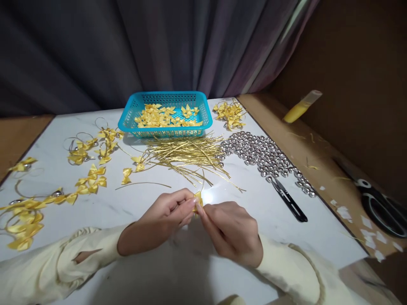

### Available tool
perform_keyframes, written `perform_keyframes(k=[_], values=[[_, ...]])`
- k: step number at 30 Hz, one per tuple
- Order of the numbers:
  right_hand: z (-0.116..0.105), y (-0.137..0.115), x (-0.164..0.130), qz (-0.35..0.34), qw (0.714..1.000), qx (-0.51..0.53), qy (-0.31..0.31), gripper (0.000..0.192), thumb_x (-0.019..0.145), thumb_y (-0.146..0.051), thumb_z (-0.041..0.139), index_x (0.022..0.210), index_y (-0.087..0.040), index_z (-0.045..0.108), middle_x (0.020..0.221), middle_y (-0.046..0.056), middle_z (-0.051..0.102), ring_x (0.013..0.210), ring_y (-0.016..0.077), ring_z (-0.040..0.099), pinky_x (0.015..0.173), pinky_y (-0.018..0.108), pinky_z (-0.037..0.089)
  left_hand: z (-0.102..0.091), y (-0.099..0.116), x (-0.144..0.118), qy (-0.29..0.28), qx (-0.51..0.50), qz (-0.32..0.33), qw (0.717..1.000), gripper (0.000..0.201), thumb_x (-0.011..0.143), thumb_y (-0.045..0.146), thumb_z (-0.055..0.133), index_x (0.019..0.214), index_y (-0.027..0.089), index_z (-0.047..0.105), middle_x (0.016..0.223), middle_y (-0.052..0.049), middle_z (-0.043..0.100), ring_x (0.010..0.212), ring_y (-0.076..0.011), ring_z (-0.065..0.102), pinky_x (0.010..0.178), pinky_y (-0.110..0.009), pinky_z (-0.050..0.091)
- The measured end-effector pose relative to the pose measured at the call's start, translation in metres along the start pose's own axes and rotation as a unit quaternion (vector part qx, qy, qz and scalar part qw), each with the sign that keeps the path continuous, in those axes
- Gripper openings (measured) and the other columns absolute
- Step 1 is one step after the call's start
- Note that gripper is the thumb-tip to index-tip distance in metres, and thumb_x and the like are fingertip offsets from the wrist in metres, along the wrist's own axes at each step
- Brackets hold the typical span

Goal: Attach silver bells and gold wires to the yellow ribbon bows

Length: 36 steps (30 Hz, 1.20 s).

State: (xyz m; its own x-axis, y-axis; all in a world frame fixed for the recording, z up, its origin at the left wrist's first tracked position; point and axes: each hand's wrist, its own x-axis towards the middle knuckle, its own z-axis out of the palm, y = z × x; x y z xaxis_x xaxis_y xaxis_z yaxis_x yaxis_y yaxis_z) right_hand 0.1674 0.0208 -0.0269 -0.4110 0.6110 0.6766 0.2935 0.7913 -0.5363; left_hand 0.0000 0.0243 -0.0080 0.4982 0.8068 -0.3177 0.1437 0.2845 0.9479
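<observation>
My left hand point(162, 218) and my right hand point(230, 231) meet over the near middle of the white table point(133, 271). Both pinch one small yellow ribbon bow point(198, 199) between their fingertips; a thin gold wire rises from it. Just beyond my hands lies a heap of gold wires point(187, 154). A blue plastic basket point(165, 113) behind the heap holds several loose yellow bows. Right of the wires spreads a patch of small silver bells point(263, 154).
Finished bows with wire loops and bells lie at the left point(92, 146) and far left edge point(22, 218), more at the back right point(229, 113). Black thread snips point(288, 199) lie right of my hands. Black scissors point(380, 205) and a yellow tube point(300, 108) rest on the brown board.
</observation>
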Motion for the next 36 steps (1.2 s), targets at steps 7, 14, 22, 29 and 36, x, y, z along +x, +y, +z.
perform_keyframes(k=[7,14,22,29,36], values=[[-0.006,-0.007,0.005,0.065,0.998,0.016,-0.005,0.028,0.084,-0.006,0.045,0.058,-0.017,0.046,0.046,-0.005,0.039,0.040,0.0066,0.029,0.040,0.023,0.026,-0.001,0.003,0.000,-0.011,0.093,0.037,0.995,0.030,0.091,0.034,0.037,0.068,0.017,0.042,0.058,0.005,0.039,0.053,-0.0084,0.032,0.050,-0.021,0.028],[-0.009,-0.008,0.009,0.124,0.992,0.022,0.014,0.026,0.082,-0.010,0.054,0.057,-0.014,0.054,0.042,-0.005,0.042,0.038,0.0050,0.031,0.039,0.020,0.026,0.001,0.006,0.000,-0.029,0.014,0.019,0.999,0.028,0.091,0.033,0.038,0.068,0.018,0.040,0.057,0.006,0.036,0.052,-0.0083,0.030,0.049,-0.021,0.026],[-0.005,-0.006,0.007,0.069,0.997,0.030,-0.025,0.034,0.085,-0.006,0.044,0.053,-0.019,0.039,0.046,-0.006,0.032,0.040,0.0070,0.026,0.041,0.024,0.024,0.002,-0.003,0.001,-0.056,-0.061,0.002,0.997,0.027,0.091,0.037,0.040,0.074,0.017,0.043,0.058,0.007,0.034,0.052,-0.0077,0.027,0.049,-0.021,0.024],[-0.003,-0.003,0.005,0.059,0.998,0.029,-0.026,0.036,0.086,-0.008,0.041,0.053,-0.020,0.034,0.046,-0.006,0.028,0.040,0.0075,0.025,0.040,0.024,0.024,0.002,-0.008,0.001,-0.069,-0.110,-0.002,0.992,0.026,0.091,0.037,0.042,0.076,0.016,0.044,0.058,0.007,0.032,0.052,-0.0074,0.024,0.049,-0.021,0.022],[-0.012,0.001,0.011,0.135,0.986,0.026,-0.092,0.033,0.091,-0.018,0.039,0.058,-0.018,0.042,0.048,-0.007,0.031,0.040,0.0059,0.030,0.041,0.020,0.026,0.002,0.006,0.003,-0.057,-0.147,-0.016,0.987,0.030,0.085,0.044,0.049,0.075,0.015,0.045,0.054,0.008,0.028,0.047,-0.0062,0.022,0.045,-0.020,0.020]])
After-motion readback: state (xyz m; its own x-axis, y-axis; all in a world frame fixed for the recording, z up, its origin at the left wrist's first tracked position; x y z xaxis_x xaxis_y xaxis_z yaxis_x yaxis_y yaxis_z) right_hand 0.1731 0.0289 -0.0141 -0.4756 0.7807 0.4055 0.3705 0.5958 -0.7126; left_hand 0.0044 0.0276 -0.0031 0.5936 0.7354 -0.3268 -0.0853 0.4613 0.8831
